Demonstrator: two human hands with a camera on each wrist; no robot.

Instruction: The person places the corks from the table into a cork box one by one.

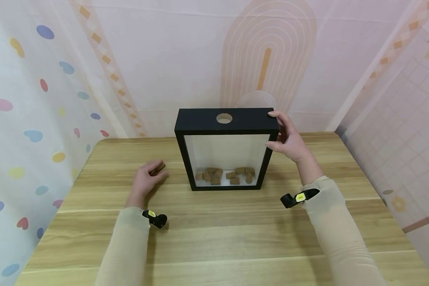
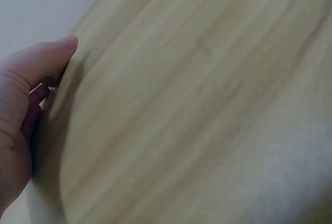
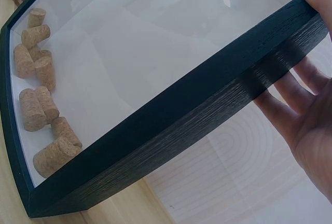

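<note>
Now cork [image 1: 158, 168] under left hand [image 1: 146, 179]

A light wood-grain surface [image 1: 236, 234] stretched across the view. Behind it hung a pale pink backdrop with a peach arch pattern [image 1: 268, 51], and a white curtain with coloured spots [image 1: 32, 99] stood at the left.

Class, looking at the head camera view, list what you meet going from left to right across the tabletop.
Left hand pinching a cork → black frame box with corks lying inside → right hand touching the box's top right corner.
</note>
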